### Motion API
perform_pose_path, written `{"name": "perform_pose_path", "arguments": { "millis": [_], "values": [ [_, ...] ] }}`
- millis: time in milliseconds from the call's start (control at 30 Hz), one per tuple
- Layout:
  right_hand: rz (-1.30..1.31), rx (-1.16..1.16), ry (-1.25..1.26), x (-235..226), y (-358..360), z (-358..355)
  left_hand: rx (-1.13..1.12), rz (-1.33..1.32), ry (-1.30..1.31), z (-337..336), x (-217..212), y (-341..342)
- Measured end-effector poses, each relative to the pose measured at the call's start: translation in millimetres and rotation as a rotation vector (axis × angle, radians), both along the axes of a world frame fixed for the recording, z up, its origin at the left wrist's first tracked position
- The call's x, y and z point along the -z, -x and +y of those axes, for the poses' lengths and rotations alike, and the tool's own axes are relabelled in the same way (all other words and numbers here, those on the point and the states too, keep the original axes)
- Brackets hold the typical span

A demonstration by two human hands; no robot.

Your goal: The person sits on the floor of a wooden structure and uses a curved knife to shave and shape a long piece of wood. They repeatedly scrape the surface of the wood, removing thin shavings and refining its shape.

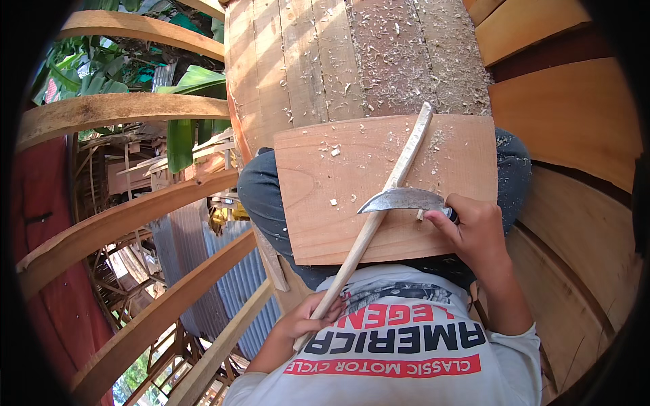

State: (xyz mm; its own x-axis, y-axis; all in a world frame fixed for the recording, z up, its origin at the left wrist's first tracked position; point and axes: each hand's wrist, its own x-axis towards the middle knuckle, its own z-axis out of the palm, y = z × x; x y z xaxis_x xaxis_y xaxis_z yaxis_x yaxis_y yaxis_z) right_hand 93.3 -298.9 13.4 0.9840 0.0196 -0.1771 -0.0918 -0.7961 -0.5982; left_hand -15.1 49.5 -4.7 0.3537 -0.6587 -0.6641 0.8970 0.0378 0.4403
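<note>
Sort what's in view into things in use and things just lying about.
In use: board on the lap; long stick in the left hand; curved blade in the right hand.
Lying about: wood shavings; curved beams; metal sheets.

knife handle: hidden inside the right hand [474, 233]
stick [379, 210] lower end: covered by the left hand [308, 318]
legs: mostly under the board [325, 176]

The left hand [308, 318] sits low, close against the person's chest, fingers curled shut in a fist-like grip, its forearm running down toward the lower edge. The right hand [474, 227] is farther out and higher, wrist bent, fingers and thumb pinched closed, the forearm angling back toward the body.
</note>
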Motion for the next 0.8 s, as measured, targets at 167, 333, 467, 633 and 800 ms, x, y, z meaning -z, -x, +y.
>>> {"name": "perform_pose_path", "arguments": {
  "millis": [167, 333, 467, 633, 800],
  "values": [
    [-0.015, -0.018, 0.034, -0.1, 4.2, -1.4, 0.351, -0.47, -0.697, -17.2, -45.2, -17.0],
    [0.01, -0.044, 0.087, -2.5, 5.4, 1.4, 0.441, -0.644, -0.888, -29.2, -56.2, -25.5],
    [0.013, -0.074, 0.178, -2.3, 1.0, 4.5, 0.337, -0.626, -0.881, -32.9, -45.6, -8.3],
    [-0.015, -0.114, 0.289, 4.0, -9.3, 4.6, 0.229, -0.656, -0.799, -25.8, -21.9, 14.0],
    [-0.027, -0.149, 0.326, 7.0, -19.1, 0.6, 0.31, -0.514, -0.776, -24.7, -22.1, 8.8]
  ]
}}
